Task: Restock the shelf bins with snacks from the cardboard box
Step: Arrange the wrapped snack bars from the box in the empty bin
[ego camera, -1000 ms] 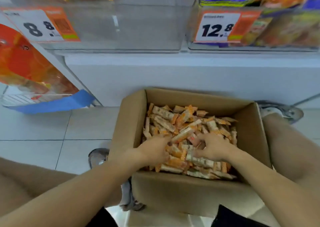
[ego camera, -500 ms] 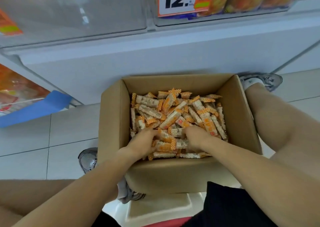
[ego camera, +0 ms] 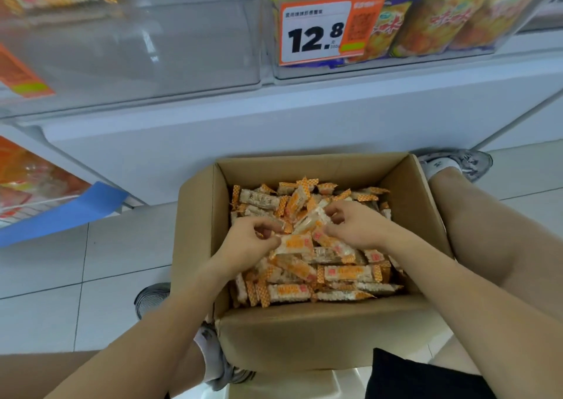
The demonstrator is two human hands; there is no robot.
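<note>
Both hands are down in the cardboard box (ego camera: 307, 334): left hand (ego camera: 246, 243) and right hand (ego camera: 355, 229), each grip curled around a few snack bars (ego camera: 347, 273). They look light, with slippery, crinkly wrappers, so I'd scoop bunches around the middles, not the twisted ends.

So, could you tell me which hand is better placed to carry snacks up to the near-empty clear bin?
Probably the left hand: it already pinches snack bars, and the clear bin sits up on its side, whereas the right hand lies beneath the full bin.
</note>
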